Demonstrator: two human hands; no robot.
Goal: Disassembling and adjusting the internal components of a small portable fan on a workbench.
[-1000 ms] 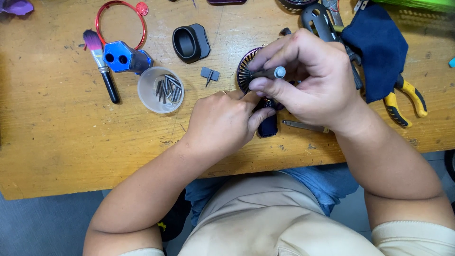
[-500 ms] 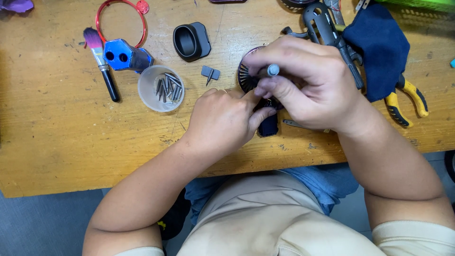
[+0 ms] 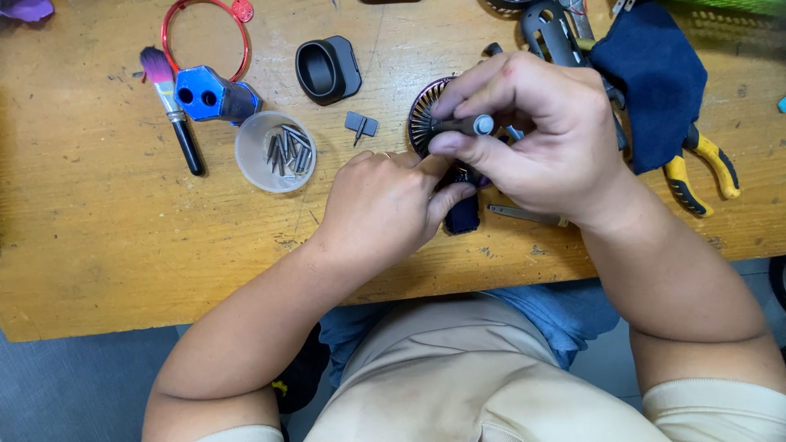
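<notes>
My right hand (image 3: 536,135) grips a small grey screwdriver (image 3: 468,125) by its handle, held upright over a small dark handheld fan. The fan's round ribbed head (image 3: 423,115) shows at the hand's left, and its dark blue handle (image 3: 463,217) sticks out below. My left hand (image 3: 385,205) holds the fan's body steady from the left, its fingers curled against it. The screwdriver's tip is hidden behind my fingers.
A clear round cup (image 3: 275,151) of screwdriver bits, a blue bit holder (image 3: 211,92), a brush (image 3: 173,110), a red ring (image 3: 205,29), a black oval part (image 3: 327,69) and a small grey piece (image 3: 360,125) lie left. A dark blue cloth (image 3: 655,78) and yellow-handled pliers (image 3: 696,168) lie right.
My right hand has shifted slightly on the screwdriver, turning it over the fan. My left hand keeps its hold in the same place.
</notes>
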